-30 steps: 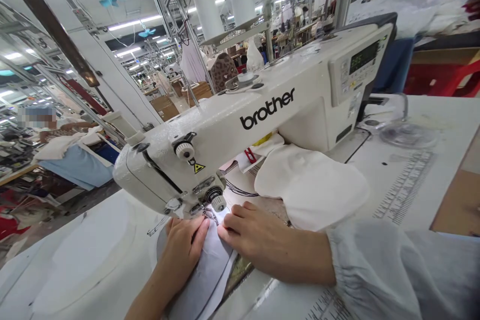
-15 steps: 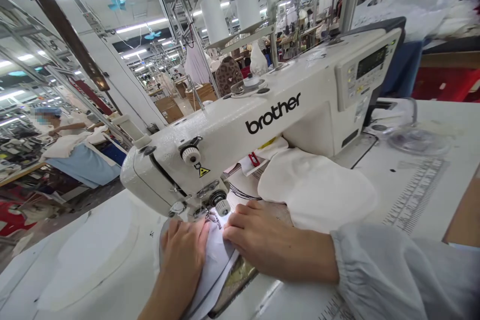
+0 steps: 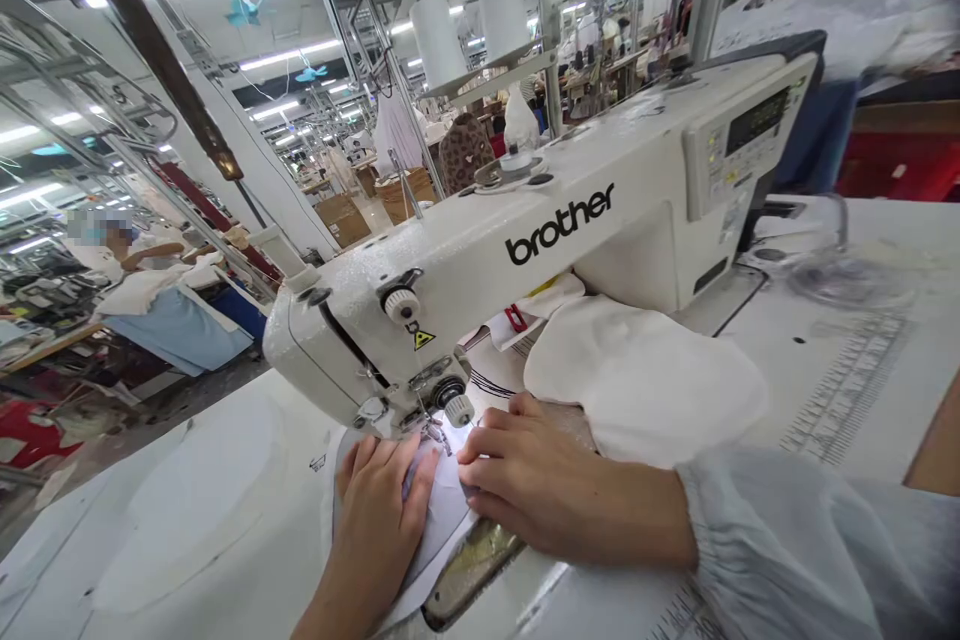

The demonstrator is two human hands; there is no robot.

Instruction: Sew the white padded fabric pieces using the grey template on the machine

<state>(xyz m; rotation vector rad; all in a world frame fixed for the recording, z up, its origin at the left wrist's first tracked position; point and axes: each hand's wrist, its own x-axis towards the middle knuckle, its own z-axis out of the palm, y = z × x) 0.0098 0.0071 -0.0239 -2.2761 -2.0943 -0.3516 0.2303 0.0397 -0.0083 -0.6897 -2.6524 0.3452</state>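
Under the needle of the white sewing machine (image 3: 645, 155) lies a pale fabric piece (image 3: 448, 510), lit by the machine's lamp near the presser foot (image 3: 437, 433). My left hand (image 3: 390, 510) rests flat on the fabric left of the foot, fingers stretched forward and thumb apart. To the right of the foot, my right hand (image 3: 536, 485) has its fingers bent and pressed together on the fabric's right edge. Its fingertips partly hide that edge. The fabric hangs toward me between my wrists, over a worn dark-edged plate (image 3: 472, 575).
Rounded white fabric pieces (image 3: 645, 370) lie under the machine arm, beside a red clip (image 3: 515, 318). Another pale piece (image 3: 202, 510) is on the table at left. Ruler markings (image 3: 847, 385) run along the right. Thread cones (image 3: 504, 8) stand behind; a person (image 3: 139, 245) works far left.
The view has shifted slightly, so the machine appears farther right. My left fingers and thumb have spread a little on the fabric. My right hand keeps its place at the edge.
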